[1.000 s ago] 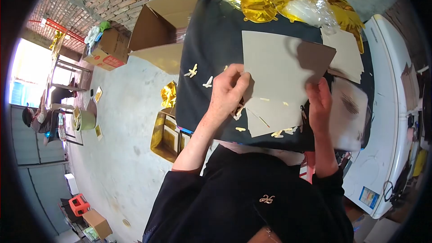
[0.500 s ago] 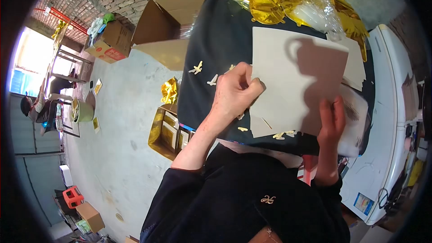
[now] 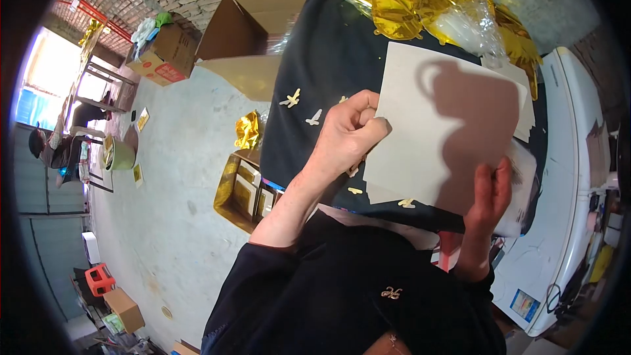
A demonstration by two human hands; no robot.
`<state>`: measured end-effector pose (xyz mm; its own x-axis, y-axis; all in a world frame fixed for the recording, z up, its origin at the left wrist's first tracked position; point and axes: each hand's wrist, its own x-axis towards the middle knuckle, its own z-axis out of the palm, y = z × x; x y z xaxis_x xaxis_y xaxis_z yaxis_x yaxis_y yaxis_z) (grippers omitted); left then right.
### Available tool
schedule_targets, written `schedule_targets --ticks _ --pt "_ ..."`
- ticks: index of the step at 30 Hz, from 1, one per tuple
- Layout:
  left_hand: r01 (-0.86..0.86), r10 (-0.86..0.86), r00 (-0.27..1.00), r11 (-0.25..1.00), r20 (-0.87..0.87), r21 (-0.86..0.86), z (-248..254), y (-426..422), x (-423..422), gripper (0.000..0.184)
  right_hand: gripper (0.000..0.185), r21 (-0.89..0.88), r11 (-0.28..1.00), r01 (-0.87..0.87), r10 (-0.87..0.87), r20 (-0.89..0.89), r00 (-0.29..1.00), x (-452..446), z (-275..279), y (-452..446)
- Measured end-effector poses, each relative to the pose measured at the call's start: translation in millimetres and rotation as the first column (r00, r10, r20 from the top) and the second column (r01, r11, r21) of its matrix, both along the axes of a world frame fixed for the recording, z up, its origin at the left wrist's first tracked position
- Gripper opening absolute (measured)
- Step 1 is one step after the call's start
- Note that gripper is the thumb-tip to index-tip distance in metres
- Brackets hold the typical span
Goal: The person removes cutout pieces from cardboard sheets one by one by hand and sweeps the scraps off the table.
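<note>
A large, flat white sheet, paper or card, spans the space between my hands, tilted slightly over the black-covered table. My left hand is closed at its left edge, fingers curled and the thumb pressed near the margin. At the lower right edge, my right hand grips the sheet with its fingers upright; part of that hand lies in shadow. A dark shadow falls across the sheet's right half. Small pale cut-out pieces lie on the black cloth left of my left hand, and another piece is below the sheet.
Gold foil and clear plastic wrap are heaped at the table's far end. More white sheets lie behind on the right. An open cardboard box and a gold bin flank the table's left. A white appliance stands right.
The white sheet has shifted slightly right and tilted, with both hands still at its edges. A thin pale strip seen on its lower part is no longer visible.
</note>
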<state>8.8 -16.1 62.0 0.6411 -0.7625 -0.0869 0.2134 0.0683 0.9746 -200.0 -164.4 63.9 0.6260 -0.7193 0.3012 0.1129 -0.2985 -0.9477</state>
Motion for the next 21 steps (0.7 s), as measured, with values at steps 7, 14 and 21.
schedule_targets --ticks 7,14,21 --pt "-0.059 0.045 0.962 0.997 0.268 0.045 -14 0 4 0.021 0.023 -0.035 0.999 -0.033 0.032 -0.02 0.999 -5 7 0" --pt "-0.086 0.077 0.978 0.996 0.192 0.04 -11 -6 -4 0.005 0.024 -0.115 0.992 -0.051 0.047 -0.035 0.998 -3 6 8" --pt "0.109 -0.121 0.974 0.991 -0.194 -0.073 -15 2 7 0.007 0.021 0.005 1.0 -0.02 0.021 -0.072 0.997 -2 12 7"
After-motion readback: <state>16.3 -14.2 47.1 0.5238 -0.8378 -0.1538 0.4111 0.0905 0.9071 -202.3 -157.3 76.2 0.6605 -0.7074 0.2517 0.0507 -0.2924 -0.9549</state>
